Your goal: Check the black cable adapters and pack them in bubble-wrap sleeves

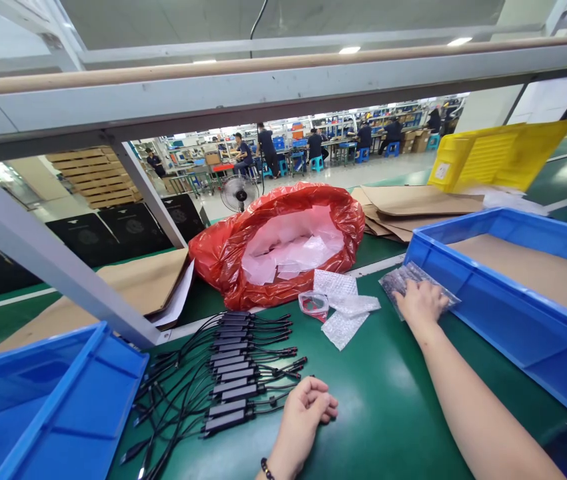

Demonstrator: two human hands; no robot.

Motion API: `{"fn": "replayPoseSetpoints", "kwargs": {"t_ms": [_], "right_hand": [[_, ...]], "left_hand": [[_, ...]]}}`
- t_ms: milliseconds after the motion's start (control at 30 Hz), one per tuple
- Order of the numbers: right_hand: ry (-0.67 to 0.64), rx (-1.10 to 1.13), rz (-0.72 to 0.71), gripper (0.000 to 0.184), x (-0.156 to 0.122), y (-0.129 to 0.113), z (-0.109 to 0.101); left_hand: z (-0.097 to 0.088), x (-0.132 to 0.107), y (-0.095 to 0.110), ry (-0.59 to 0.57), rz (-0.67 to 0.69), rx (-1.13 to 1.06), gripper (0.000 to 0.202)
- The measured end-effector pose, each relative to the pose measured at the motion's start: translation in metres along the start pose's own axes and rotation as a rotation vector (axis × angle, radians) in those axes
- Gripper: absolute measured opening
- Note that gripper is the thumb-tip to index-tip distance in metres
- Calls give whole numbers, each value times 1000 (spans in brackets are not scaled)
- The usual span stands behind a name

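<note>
Right hand (420, 303) spread on plastic bag (392, 283); left hand (308, 410), loosely closed, might snag neighbouring black cables (233, 390) if swept leftward

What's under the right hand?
Clear bubble wrap is under the right hand, sticking out on both sides over the green table. The hand covers its middle, so I can't see that part.
</note>
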State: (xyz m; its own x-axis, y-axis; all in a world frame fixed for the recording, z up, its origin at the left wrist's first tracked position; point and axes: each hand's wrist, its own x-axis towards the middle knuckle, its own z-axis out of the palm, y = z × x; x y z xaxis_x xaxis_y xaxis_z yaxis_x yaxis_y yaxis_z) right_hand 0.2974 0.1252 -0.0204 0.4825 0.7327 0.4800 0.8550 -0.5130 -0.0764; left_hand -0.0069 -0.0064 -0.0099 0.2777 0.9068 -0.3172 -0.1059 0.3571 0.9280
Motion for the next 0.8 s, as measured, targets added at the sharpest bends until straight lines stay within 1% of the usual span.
{"fn": "replayPoseSetpoints", "kwargs": {"t_ms": [100,200,333,433,633,733,800], "right_hand": [[-48,-21,-33,50,-6,-4,-4],[-102,-22,-45,49,-9,-7,-7],[-111,20,7,49,-7,-4,-7],[-84,27,28,51,-6,-1,-6],[-51,25,9,57,-9,-2,-10],[48,76,-41,54,-12,-8,-16],[131,169,-127,43,-16,-17,-22]], "left_hand": [[0,0,0,-1,1,-1,33],[0,0,0,-2,-3,-5,34],[0,0,0,5,3,-6,34],[1,0,1,13,9,-12,32],[2,0,1,12,13,-9,30],[3,1,0,17,7,-21,30],[4,2,-1,25,-2,-24,30]]}}
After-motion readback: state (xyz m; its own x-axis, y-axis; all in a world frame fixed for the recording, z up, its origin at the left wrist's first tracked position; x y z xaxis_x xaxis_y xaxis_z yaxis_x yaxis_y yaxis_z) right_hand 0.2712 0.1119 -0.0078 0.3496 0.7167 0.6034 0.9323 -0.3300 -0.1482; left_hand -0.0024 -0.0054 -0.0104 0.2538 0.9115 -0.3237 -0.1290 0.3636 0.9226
